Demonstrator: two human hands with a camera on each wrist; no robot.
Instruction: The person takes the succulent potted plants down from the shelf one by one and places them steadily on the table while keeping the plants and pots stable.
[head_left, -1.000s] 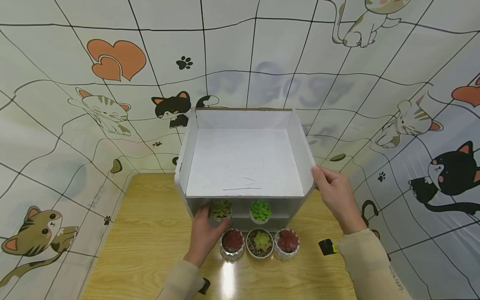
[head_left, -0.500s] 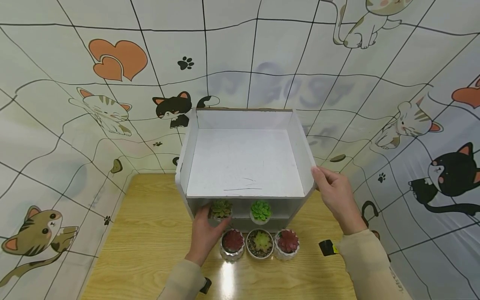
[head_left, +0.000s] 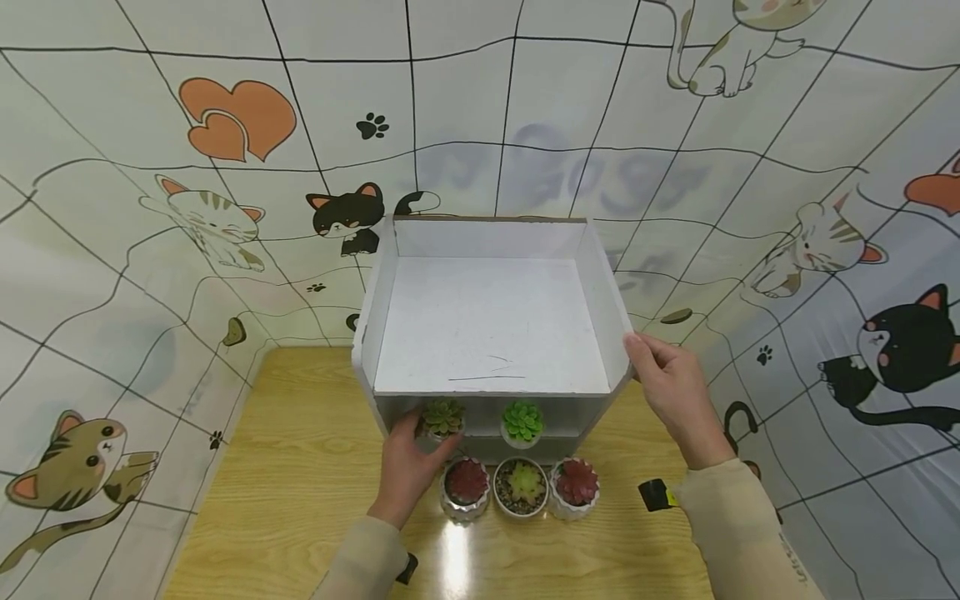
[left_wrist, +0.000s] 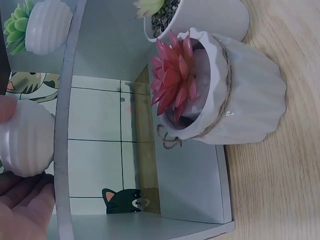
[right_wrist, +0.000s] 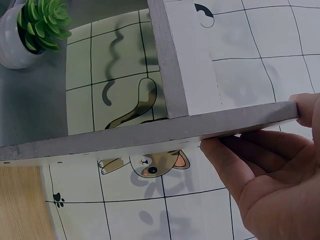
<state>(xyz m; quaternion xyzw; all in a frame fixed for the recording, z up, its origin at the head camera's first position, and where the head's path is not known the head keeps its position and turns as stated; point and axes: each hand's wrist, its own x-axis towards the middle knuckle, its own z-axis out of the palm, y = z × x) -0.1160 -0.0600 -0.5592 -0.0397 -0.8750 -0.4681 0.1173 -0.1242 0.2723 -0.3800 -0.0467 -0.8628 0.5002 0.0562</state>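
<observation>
White-grey board shelf unit (head_left: pixel 487 325), upright | R hand (head_left: pixel 671 387): thumb + fingers pinching R side panel (right_wrist: pixel 150 129) | L hand (head_left: pixel 412 471): fingers clamped round white ribbed pot w/ dull-green succulent (left_wrist: pixel 27 142), on mid board (left_wrist: pixel 61 125), L end | prob. positioning pot; next calls for steady shelf, soft release

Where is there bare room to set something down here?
Two patches look free: the flat top of the white boxy shelf, bordered by its sides and back, and the yellowish wood-grain table left of the shelf and left hand. Crowded: the shelf's front, where three white-potted succulents stand close together and the left hand grips a green white-potted succulent.
</observation>
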